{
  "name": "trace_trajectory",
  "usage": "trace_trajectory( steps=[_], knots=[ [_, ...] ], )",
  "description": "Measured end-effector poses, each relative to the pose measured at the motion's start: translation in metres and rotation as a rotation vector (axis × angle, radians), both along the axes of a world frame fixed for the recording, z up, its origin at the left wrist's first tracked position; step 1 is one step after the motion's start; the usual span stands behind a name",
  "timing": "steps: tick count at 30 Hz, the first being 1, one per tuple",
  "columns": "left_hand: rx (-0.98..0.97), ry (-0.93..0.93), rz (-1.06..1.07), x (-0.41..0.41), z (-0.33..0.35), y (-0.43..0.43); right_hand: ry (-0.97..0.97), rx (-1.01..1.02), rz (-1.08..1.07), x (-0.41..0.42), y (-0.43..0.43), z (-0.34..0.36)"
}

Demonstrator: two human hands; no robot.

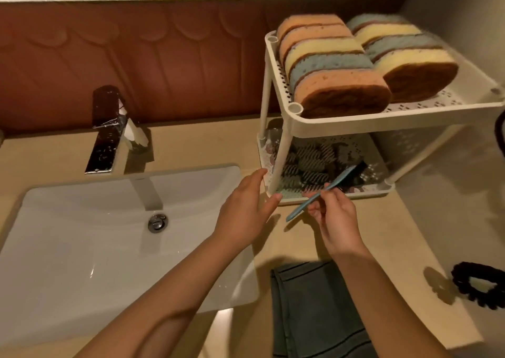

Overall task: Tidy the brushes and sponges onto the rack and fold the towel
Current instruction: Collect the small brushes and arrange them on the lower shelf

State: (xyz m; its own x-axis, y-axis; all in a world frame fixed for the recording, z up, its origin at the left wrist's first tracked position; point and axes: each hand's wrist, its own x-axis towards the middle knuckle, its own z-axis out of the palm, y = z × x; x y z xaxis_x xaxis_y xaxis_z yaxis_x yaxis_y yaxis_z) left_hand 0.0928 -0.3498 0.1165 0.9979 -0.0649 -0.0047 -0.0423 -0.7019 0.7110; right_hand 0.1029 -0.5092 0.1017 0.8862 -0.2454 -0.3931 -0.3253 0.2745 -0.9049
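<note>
Far out to the left of the left hand (247,207) lies the white sink (68,248), with the chrome tap (109,131) up and behind it on the beige counter (426,221); neither crowds the work. The left hand itself is spread flat and holds nothing, its fingertips resting at the front corner post of the two-tier rack (281,155), which looks like a way of steadying the light frame while the other hand feeds something in. Just to its right, the right hand (334,218) pinches the handle of a blue brush (325,191) between thumb and fingers, the dark bristle end angled up and away from the hand, over the front rim and into the lower tier. That tilt seems chosen to slip the head under the upper shelf and past the post. Beyond the brush head, more brushes (308,166) already crowd the lower tray, so free space there is tight and the newcomer may have to lie on top of them. Above, the sponges (338,65) stand in two neat rows on the upper shelf. Below the right wrist, the dark towel (314,311) lies on the counter's near edge, apparently folded. Far to the right of that hand sits a black scrunchie (478,286), clear of everything.
</note>
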Motion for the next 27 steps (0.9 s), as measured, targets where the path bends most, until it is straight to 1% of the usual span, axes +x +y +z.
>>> trace_trajectory(
  steps=[3, 5, 7, 11, 12, 14, 17, 21, 24, 27],
  knots=[
    [-0.114, -0.003, 0.022, 0.020, 0.008, -0.021, 0.043, -0.103, 0.013, 0.024, -0.032, -0.004],
    [-0.123, -0.014, 0.017, 0.030, 0.006, -0.028, 0.097, -0.161, 0.017, 0.041, -0.050, -0.009],
    [-0.070, -0.033, 0.044, 0.036, 0.003, -0.031, 0.160, -0.203, 0.024, 0.058, -0.067, -0.014],
    [0.204, -0.116, 0.067, 0.043, 0.003, -0.031, 0.271, -0.218, 0.079, 0.086, -0.095, -0.017],
    [0.231, -0.126, 0.071, 0.043, 0.003, -0.031, 0.296, -0.230, 0.096, 0.091, -0.100, -0.016],
    [0.211, -0.130, 0.086, 0.042, 0.003, -0.032, 0.339, -0.282, 0.113, 0.102, -0.106, -0.016],
    [0.187, -0.141, 0.093, 0.040, 0.003, -0.034, 0.384, -0.419, 0.118, 0.115, -0.113, -0.019],
    [0.188, -0.129, 0.099, 0.040, 0.002, -0.034, 0.372, -0.662, 0.252, 0.128, -0.116, -0.027],
    [0.202, -0.138, 0.103, 0.042, 0.000, -0.033, 0.353, -0.826, 0.312, 0.136, -0.115, -0.033],
    [0.207, -0.154, 0.111, 0.043, -0.004, -0.033, 0.357, -0.911, 0.325, 0.143, -0.116, -0.038]
  ],
)
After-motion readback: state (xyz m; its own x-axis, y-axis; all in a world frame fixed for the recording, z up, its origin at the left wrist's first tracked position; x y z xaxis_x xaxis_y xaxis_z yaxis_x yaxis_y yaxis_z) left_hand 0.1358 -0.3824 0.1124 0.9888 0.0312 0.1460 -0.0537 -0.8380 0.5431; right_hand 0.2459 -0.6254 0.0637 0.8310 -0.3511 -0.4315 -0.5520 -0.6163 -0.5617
